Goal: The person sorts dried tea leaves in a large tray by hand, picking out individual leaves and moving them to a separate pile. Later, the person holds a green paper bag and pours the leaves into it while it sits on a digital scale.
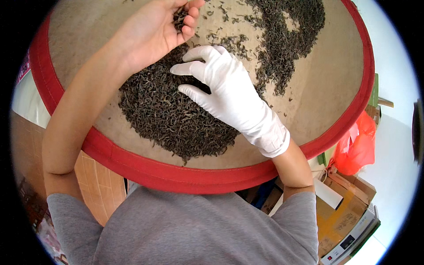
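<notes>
My bare left hand (159,33) is turned palm up near the top of the view, with its fingers curled around a small heap of dried tea leaves (179,19). Part of its fingers is cut off by the picture's edge. My right hand (222,79), in a white glove, is over the near pile of dark, twisted tea leaves (179,116). Its thumb and fingers are apart, and nothing shows between them. Whether the fingertips touch the pile, I cannot tell. Both piles lie on a large round tan tray (324,96) with a red cloth rim (198,180).
A second, longer spread of tea leaves (281,49) lies at the far right of the tray, with loose leaves (233,43) scattered between. Beyond the right rim are a red plastic bag (356,145), cardboard boxes (341,215) and a white device (349,240). My torso meets the near rim.
</notes>
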